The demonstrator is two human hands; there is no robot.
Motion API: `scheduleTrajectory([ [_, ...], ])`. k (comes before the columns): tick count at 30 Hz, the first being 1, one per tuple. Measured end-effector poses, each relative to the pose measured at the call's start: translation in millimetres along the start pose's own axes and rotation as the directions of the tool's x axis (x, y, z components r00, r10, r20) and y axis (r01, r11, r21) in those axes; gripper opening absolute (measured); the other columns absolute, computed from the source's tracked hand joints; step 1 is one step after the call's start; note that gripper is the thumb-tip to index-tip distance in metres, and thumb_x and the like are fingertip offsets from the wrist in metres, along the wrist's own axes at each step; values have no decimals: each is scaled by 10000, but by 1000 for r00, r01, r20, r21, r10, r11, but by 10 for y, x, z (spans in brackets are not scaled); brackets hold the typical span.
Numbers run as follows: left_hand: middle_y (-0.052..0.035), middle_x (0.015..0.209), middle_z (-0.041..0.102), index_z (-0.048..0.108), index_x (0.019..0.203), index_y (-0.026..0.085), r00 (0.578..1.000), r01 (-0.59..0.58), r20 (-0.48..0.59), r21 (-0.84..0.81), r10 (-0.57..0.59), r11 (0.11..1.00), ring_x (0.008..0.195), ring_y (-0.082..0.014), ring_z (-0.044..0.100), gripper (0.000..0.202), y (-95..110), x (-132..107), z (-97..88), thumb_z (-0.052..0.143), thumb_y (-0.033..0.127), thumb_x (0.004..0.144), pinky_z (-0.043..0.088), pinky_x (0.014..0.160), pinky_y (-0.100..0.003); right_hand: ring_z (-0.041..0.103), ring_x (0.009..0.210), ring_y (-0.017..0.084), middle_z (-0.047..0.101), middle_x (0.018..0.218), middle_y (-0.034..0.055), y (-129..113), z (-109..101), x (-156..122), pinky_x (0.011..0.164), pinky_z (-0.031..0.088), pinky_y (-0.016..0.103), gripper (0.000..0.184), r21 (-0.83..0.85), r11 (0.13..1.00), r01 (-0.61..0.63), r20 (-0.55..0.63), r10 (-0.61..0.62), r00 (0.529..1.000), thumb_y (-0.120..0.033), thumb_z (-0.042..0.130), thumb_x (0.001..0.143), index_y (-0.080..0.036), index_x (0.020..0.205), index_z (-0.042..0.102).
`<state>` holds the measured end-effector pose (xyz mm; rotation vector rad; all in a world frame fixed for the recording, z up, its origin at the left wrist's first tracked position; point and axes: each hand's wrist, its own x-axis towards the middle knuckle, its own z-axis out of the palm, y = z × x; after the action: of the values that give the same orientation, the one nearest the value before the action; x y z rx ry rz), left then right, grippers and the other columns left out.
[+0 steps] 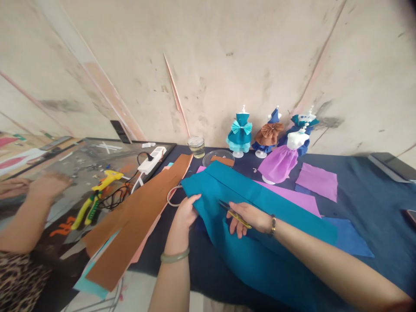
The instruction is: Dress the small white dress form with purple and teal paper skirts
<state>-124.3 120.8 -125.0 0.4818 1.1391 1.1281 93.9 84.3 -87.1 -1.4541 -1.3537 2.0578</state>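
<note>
A long piece of teal fabric (260,195) stretches across the dark cloth and hangs toward me at the front. My left hand (187,211) pinches its left edge between thumb and fingers. In my right hand (245,216) is a pair of thread snips (239,217) with yellow handles, the dark blades pointing left over the fabric. Whether the blades touch the teal fabric I cannot tell. Just left of my left hand, a pale ring (172,203) lies partly hidden.
Small dress forms in fabric dresses, one in purple (279,162), stand by the wall. Leftward lie brown fabric strips (139,212), a yellow glue gun (107,180), green-handled pliers (86,210) and a power strip (152,160). A glass jar (196,147) stands behind. Another person's hands (42,186) are at far left.
</note>
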Motion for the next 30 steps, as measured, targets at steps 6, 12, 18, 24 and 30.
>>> scheduleTrajectory([
  [6,-83,871,765,672,931,155,1000,-4,9,-7,4,1000,899,-276,736,276,-19,14,-5,684,160,655,598,826,-409,550,363,82,649,550,11,-39,-10,-32,376,407,164,484,-42,999,-22,-67,19,998,-475,266,1041,-133,854,553],
  [12,-92,892,764,672,940,151,999,-12,30,5,12,1000,946,-294,725,310,-9,-8,10,691,157,631,586,839,-421,498,312,58,559,484,-29,-120,15,-15,321,359,146,470,-94,994,-58,-158,43,987,-345,261,1055,-127,777,571],
  [18,-93,918,764,681,932,177,999,-19,45,2,19,1000,969,-294,718,307,-19,-22,32,683,157,626,581,856,-430,489,297,65,539,451,-35,-132,25,31,309,369,151,451,-124,989,-81,-193,55,980,-338,274,1053,-134,767,558],
  [24,-101,966,760,681,893,183,998,-33,56,-1,33,999,1018,-308,699,278,-5,-45,47,684,151,617,578,868,-432,482,297,68,537,446,-35,-152,45,68,314,367,158,441,-135,988,-72,-204,43,978,-347,292,1048,-134,773,562],
  [30,-99,982,754,687,868,176,997,-40,66,-26,42,999,1055,-313,685,277,0,-60,47,708,160,592,569,896,-424,471,291,69,522,433,-44,-168,43,134,312,350,161,423,-131,990,-46,-222,16,975,-331,293,1048,-138,775,552],
])
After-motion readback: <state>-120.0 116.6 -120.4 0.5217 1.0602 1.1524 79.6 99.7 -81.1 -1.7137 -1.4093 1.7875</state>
